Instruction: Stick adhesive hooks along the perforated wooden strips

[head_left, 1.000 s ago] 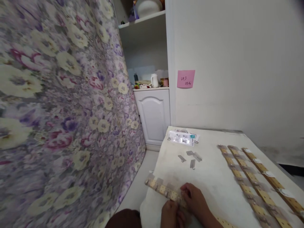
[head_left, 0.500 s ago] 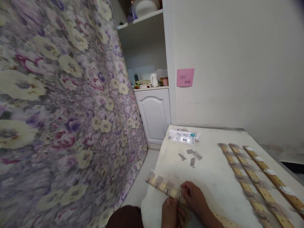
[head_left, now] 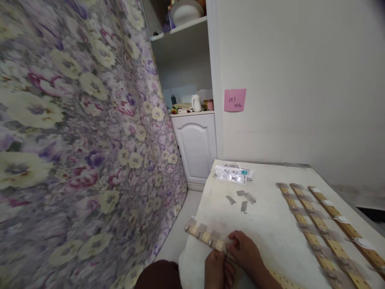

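Observation:
A pale perforated wooden strip [head_left: 205, 236] lies slantwise near the front of the white-covered table, and several small clear tags [head_left: 215, 234] with metal fittings sit along it. My left hand [head_left: 214, 268] is closed at the strip's near edge, fingers curled round it. Just right of it, my right hand [head_left: 245, 249] is closed in a pinch over the strip, by the end of the row of tags. What its fingertips hold is too small to make out. The strip carries on beneath my right forearm, its holes showing again at the lower right.
Several loose grey tags [head_left: 244, 206] lie beyond my hands. Clear plastic packaging [head_left: 231, 175] is at the table's far left corner. Along the right side run a brown strip [head_left: 331, 209] with white pieces and two paler tagged strips [head_left: 301, 218]. A floral curtain [head_left: 99, 160] hangs left.
My right hand has shifted slightly left and down, closer to my left hand. The left hand stays at the strip, and the view has tilted a little.

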{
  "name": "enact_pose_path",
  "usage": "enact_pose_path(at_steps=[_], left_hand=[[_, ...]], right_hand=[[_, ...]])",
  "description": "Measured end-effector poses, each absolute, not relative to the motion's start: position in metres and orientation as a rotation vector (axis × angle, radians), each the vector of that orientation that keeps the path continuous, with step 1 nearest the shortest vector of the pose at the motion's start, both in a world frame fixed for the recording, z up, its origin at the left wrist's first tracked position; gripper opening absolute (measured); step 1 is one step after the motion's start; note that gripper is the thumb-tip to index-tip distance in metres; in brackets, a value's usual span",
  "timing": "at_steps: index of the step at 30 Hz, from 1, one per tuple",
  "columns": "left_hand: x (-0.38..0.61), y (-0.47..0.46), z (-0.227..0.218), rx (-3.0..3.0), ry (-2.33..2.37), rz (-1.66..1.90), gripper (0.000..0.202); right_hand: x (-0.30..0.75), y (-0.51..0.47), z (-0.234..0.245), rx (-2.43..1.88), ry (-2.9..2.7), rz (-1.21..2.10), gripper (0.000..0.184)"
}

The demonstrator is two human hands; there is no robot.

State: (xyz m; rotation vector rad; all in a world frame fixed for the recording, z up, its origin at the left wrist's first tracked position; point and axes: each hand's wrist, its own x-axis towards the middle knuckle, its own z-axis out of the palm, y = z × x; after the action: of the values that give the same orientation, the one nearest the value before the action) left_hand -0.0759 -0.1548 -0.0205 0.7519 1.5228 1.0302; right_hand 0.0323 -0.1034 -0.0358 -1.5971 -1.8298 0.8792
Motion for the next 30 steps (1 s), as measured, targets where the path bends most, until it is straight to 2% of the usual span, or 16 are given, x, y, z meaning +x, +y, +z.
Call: enact_pose_path(at_steps=[11,24,30], left_hand=[[-0.077,-0.156,-0.023,0.724,1.462,1.064,0.051],[-0.076,-0.154,-0.029,0.778,1.504,0.999,0.055],[-0.075,-0.156,-0.028,0.707,1.431,1.08,0.047]], right_hand=[[0.033,-0.101,-0.036,-1.632,-1.837,0.931,0.021],[0.033,-0.095,-0.031,-1.666,-1.813,1.006,0.019],[0.035,-0.087,-0.032,-1.657,-1.808,1.105,0.025]])
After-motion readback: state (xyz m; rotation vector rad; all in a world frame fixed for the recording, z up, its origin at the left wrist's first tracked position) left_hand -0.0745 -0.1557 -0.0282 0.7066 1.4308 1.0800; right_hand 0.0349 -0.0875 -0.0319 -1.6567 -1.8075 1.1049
